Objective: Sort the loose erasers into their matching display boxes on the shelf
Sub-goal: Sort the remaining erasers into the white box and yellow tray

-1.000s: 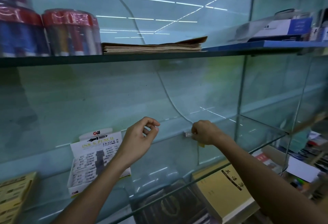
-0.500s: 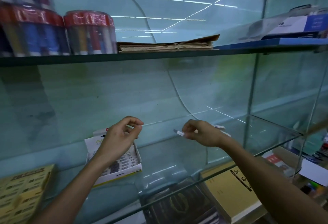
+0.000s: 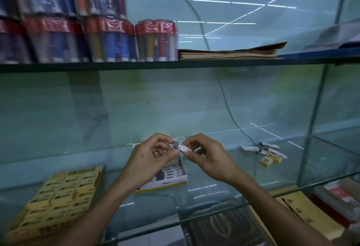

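Both hands pinch one small grey-and-white sleeved eraser (image 3: 180, 147), left hand (image 3: 148, 160) and right hand (image 3: 208, 157) at opposite ends, its long axis left-right, directly above the white-and-yellow cardboard display box (image 3: 165, 181) on the glass shelf (image 3: 224, 191).

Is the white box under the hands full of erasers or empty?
Nearly full, as far as it shows. Rows of grey-and-white erasers fill the visible part of the white display box; the left hand hides the rest.

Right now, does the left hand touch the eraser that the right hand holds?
Touching. The head view shows left hand fingertips on the eraser's grey end.
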`<state>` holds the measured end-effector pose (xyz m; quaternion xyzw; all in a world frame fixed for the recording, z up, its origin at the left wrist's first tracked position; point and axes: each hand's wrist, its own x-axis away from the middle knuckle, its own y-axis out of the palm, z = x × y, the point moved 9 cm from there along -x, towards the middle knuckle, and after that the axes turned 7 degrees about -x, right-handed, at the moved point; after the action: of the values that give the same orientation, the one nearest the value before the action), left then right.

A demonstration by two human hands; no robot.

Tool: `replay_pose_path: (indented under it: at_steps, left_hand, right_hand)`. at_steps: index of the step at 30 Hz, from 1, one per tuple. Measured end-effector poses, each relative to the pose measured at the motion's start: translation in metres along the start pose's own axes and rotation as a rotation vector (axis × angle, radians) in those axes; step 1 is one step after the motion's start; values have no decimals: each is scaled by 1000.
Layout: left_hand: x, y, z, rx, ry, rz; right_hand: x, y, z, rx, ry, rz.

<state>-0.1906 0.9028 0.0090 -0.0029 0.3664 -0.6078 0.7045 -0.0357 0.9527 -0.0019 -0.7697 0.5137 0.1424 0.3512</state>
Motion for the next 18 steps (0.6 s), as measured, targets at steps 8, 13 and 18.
replay_pose_path:
  at_steps: [8, 13, 18]
  left_hand:
    - [7, -23, 5, -122, 71, 93]
    - [16, -29, 18, -253, 190, 75]
    - [14, -33, 10, -231, 161, 80]
  right_hand:
    - [0, 15, -34, 235, -254, 60]
    - [8, 22, -52, 359, -426, 71]
    - [3, 27, -50, 290, -382, 53]
